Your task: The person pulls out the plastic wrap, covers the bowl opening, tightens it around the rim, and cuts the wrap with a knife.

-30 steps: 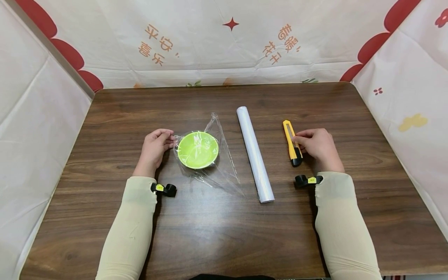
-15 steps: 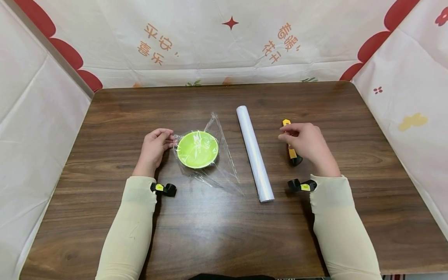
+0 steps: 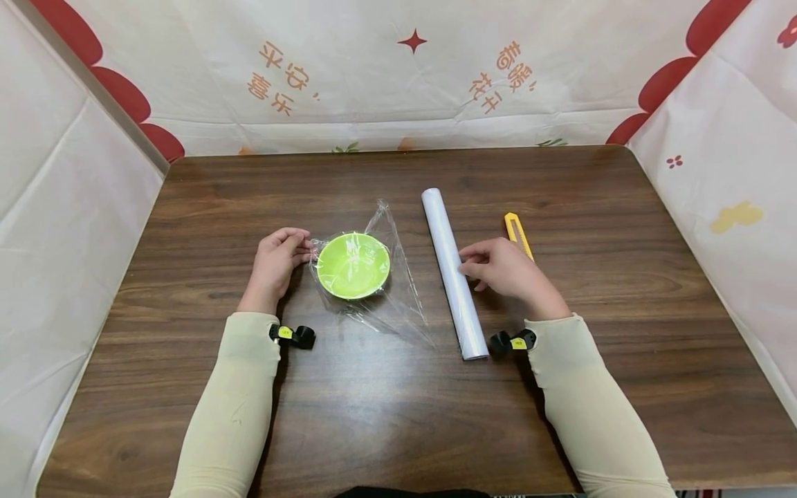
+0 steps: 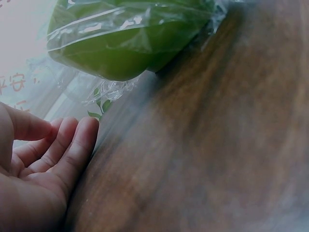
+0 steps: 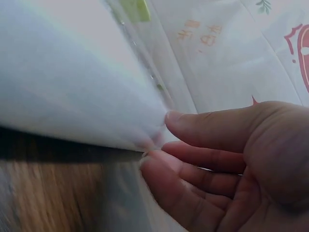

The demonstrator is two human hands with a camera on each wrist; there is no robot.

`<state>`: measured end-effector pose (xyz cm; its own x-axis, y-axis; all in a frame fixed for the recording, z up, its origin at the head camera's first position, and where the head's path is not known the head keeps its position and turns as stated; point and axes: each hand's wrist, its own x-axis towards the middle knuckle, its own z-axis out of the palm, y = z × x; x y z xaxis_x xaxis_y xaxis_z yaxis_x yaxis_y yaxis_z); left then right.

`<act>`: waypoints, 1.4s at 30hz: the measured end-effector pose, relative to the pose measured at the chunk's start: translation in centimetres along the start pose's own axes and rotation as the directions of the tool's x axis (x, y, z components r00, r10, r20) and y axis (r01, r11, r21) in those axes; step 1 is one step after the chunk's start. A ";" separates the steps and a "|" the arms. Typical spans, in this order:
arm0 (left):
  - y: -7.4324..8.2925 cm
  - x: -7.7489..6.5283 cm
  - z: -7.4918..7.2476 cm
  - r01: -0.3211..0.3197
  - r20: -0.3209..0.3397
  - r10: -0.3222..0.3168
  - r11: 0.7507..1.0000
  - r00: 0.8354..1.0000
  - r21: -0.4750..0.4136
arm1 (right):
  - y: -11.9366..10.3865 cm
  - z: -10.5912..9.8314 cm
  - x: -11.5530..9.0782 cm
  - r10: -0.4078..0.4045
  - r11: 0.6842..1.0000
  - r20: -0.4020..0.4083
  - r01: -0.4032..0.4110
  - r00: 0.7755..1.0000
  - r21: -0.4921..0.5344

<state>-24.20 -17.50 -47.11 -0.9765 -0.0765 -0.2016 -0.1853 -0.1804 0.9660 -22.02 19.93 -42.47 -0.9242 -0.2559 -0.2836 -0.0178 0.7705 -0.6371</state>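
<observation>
A light green bowl (image 3: 353,266) stands left of the table's middle, covered by clear plastic wrap (image 3: 398,308) that spreads loosely to its right. My left hand (image 3: 276,266) rests at the left edge of the wrap. Its fingers (image 4: 79,140) are loosely bent beside the bowl, with nothing visible between them and the thumb in the left wrist view. My right hand (image 3: 507,273) is at the right side of a white roll of plastic wrap (image 3: 450,256), thumb and fingertips right at its surface. Behind that hand lies a yellow utility knife (image 3: 515,227), its lower part hidden.
The brown wooden table (image 3: 373,422) carries these things. White printed cloth (image 3: 373,83) hangs behind it and along both sides.
My right hand has let go of the utility knife and moved left to the roll of plastic wrap. The knife stays on the table. My left hand has not visibly moved.
</observation>
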 end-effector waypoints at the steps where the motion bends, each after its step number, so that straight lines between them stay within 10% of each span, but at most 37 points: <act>1: 0.0 0.0 0.0 0.000 0.000 0.000 1.000 1.000 0.000 | -0.1 0.1 0.0 -0.001 1.000 -0.003 0.001 1.000 -0.004; 24: -0.1 0.0 0.2 0.005 -0.006 -0.004 1.000 1.000 0.009 | -0.2 1.1 0.3 0.004 0.971 0.054 -0.016 0.999 0.237; 42: 0.1 -0.2 0.2 0.001 -0.014 -0.001 1.000 1.000 0.028 | 1.9 -1.0 -0.8 0.039 0.971 0.006 -0.039 0.999 0.234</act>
<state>-24.00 -17.26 -46.96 -0.9747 -0.0896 -0.2048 -0.1897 -0.1530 0.9699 -21.72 22.19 -42.73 -0.9217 -0.2295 -0.3128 0.1082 0.6220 -0.7755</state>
